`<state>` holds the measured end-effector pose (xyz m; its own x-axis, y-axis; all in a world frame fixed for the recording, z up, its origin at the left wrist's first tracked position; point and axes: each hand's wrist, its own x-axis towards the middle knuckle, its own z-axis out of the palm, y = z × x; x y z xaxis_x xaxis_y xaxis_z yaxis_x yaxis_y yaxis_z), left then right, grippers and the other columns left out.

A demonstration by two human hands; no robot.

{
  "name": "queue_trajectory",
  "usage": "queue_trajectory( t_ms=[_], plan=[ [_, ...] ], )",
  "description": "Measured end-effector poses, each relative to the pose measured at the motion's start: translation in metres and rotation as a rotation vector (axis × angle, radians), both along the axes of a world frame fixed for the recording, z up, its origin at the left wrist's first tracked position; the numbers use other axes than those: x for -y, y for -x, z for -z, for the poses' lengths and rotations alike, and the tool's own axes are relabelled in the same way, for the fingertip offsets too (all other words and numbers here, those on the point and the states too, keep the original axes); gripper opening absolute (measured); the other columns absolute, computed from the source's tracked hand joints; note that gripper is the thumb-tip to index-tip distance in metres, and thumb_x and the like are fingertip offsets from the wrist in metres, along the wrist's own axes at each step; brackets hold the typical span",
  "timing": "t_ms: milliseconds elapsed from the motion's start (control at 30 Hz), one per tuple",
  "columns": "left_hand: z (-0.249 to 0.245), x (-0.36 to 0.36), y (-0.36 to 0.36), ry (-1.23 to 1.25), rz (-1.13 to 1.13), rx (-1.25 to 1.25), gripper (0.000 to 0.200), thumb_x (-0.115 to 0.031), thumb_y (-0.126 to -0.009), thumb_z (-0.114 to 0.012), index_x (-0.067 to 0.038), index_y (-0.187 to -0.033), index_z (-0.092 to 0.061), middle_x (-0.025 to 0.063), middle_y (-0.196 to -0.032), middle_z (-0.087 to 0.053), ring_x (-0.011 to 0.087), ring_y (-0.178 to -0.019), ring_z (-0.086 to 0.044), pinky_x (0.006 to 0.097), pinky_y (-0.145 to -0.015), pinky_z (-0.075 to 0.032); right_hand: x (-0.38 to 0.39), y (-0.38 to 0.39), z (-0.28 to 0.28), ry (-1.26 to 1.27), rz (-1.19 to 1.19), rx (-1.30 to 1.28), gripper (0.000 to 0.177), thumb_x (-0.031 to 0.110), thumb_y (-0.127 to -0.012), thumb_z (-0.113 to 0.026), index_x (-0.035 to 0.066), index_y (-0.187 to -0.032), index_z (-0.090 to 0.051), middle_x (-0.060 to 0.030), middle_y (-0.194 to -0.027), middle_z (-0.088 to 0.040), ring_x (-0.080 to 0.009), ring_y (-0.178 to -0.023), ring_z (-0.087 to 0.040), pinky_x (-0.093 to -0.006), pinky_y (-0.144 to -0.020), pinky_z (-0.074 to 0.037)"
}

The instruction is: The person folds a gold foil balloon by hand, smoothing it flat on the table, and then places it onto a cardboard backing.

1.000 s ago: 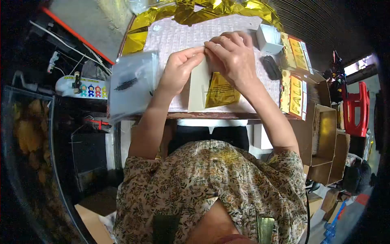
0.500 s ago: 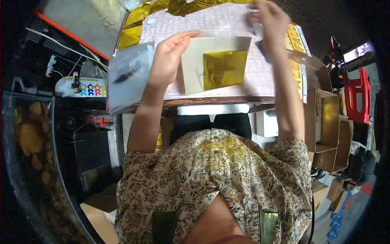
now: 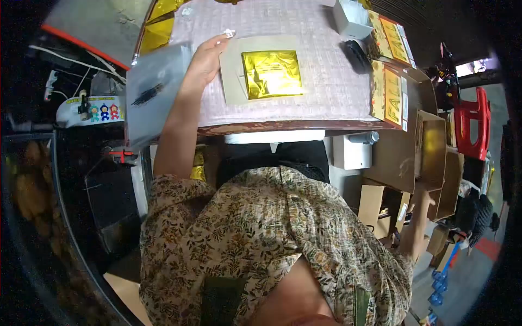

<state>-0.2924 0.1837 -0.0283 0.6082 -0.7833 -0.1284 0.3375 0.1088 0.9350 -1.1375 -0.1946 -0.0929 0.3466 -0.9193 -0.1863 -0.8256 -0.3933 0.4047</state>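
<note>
A shiny gold packet (image 3: pixel 273 74) lies on a flat beige card (image 3: pixel 232 81) on the quilted table cover. My left hand (image 3: pixel 206 60) is at the card's upper left corner, its thumb and forefinger pinched on a small white piece (image 3: pixel 229 33). Left of that hand lies a stack of clear plastic bags (image 3: pixel 157 92) with a bundle of thin black strips (image 3: pixel 147 95). My right hand (image 3: pixel 421 205) is down at the right side by the cardboard boxes, fingers apart, with nothing visible in it.
At the table's right stand two printed boxes (image 3: pixel 387 96) marked FALL, a black object (image 3: pixel 356 56) and a white container (image 3: pixel 352 19). Open cardboard boxes (image 3: pixel 432 149) and a red stool (image 3: pixel 473 124) are further right. Gold foil (image 3: pixel 156 27) covers the far left edge.
My right hand has left the far side of the table and dropped to the lower right. The card and gold packet now lie flat. The view has shifted.
</note>
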Motion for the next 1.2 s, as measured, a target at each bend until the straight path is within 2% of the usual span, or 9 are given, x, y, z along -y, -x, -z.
queue_trajectory(
  t_ms=[100,167,300,367,433,633,767,900,1200],
  plan=[
    [0.005,-0.005,0.003,-0.056,-0.035,0.213,0.036,-0.021,-0.103,-0.059,0.006,-0.126,-0.064,0.0103,-0.110,-0.072,0.0145,-0.102,-0.067,0.0276,-0.091,-0.051,-0.048,-0.037,-0.031,0.035,0.071,-0.143,0.035,0.029,-0.099,-0.060,0.000,-0.115,-0.069,-0.0059,-0.093,-0.072,-0.0134,-0.082,-0.065,-0.0346,-0.073,-0.053],
    [0.008,-0.004,-0.006,-0.290,-0.212,0.689,0.037,-0.023,-0.099,-0.063,0.004,-0.126,-0.065,0.0092,-0.108,-0.074,0.0140,-0.098,-0.068,0.0274,-0.087,-0.052,-0.054,-0.079,-0.064,0.042,0.021,-0.119,0.033,0.028,-0.101,-0.057,0.001,-0.114,-0.070,-0.0072,-0.093,-0.073,-0.0144,-0.080,-0.066,-0.0365,-0.074,-0.055],
    [0.018,-0.011,-0.020,-0.319,-0.156,0.759,0.042,-0.021,-0.095,-0.066,0.002,-0.130,-0.063,0.0117,-0.111,-0.074,0.0171,-0.100,-0.070,0.0280,-0.087,-0.053,-0.101,-0.253,-0.176,-0.593,0.197,0.468,0.031,0.025,-0.102,-0.060,-0.003,-0.107,-0.071,-0.0101,-0.097,-0.075,-0.0149,-0.085,-0.068,-0.0382,-0.077,-0.057],
    [0.009,-0.008,-0.021,-0.381,-0.128,0.785,0.043,-0.019,-0.095,-0.067,0.001,-0.132,-0.062,0.0113,-0.115,-0.072,0.0158,-0.103,-0.067,0.0274,-0.090,-0.052,-0.112,-0.311,-0.184,-0.812,0.032,0.914,0.027,0.019,-0.098,-0.066,-0.003,-0.112,-0.071,-0.0055,-0.096,-0.074,-0.0107,-0.091,-0.066,-0.0296,-0.079,-0.054],
    [0.007,-0.005,-0.023,-0.437,-0.101,0.807,0.045,-0.017,-0.094,-0.067,0.001,-0.135,-0.060,0.0108,-0.118,-0.070,0.0146,-0.105,-0.065,0.0268,-0.092,-0.051,-0.141,-0.424,-0.214,-0.741,-0.248,0.945,0.030,0.016,-0.097,-0.069,-0.005,-0.118,-0.070,-0.0058,-0.099,-0.074,-0.0114,-0.093,-0.065,-0.0283,-0.083,-0.052],
    [0.006,0.003,-0.050,-0.515,0.100,0.846,0.039,-0.017,-0.092,-0.071,0.001,-0.126,-0.065,0.0079,-0.104,-0.072,0.0126,-0.096,-0.065,0.0273,-0.087,-0.051,-0.097,-0.630,-0.121,-0.580,-0.771,1.043,0.048,0.014,-0.096,-0.068,0.006,-0.142,-0.056,-0.0153,-0.128,-0.066,-0.0215,-0.122,-0.060,-0.0335,-0.102,-0.048],
    [-0.003,0.001,-0.049,-0.474,0.220,0.713,0.033,-0.015,-0.091,-0.072,0.001,-0.120,-0.066,-0.0002,-0.089,-0.066,0.0082,-0.083,-0.060,0.0244,-0.078,-0.049,-0.081,-0.693,-0.069,-0.795,-0.840,1.170,0.052,0.013,-0.091,-0.071,0.008,-0.141,-0.057,-0.0130,-0.130,-0.062,-0.0247,-0.125,-0.055,-0.0355,-0.107,-0.044],
    [-0.002,0.002,-0.056,-0.459,0.305,0.727,0.028,-0.011,-0.091,-0.070,0.001,-0.116,-0.068,-0.0025,-0.083,-0.062,0.0065,-0.077,-0.055,0.0228,-0.073,-0.047,-0.095,-0.706,-0.083,-0.674,-0.930,0.839,0.055,0.011,-0.078,-0.079,0.006,-0.130,-0.062,-0.0154,-0.127,-0.061,-0.0287,-0.126,-0.052,-0.0375,-0.112,-0.040],
    [-0.001,-0.001,-0.049,-0.364,0.286,1.026,0.017,-0.008,-0.091,-0.065,-0.005,-0.106,-0.072,0.0075,-0.096,-0.067,0.0188,-0.090,-0.063,0.0329,-0.083,-0.050,-0.095,-0.700,-0.065,-0.945,-0.684,0.978,0.022,-0.003,-0.085,-0.074,0.006,-0.105,-0.071,-0.0004,-0.095,-0.066,-0.0168,-0.091,-0.065,-0.0290,-0.095,-0.048]
  ],
)
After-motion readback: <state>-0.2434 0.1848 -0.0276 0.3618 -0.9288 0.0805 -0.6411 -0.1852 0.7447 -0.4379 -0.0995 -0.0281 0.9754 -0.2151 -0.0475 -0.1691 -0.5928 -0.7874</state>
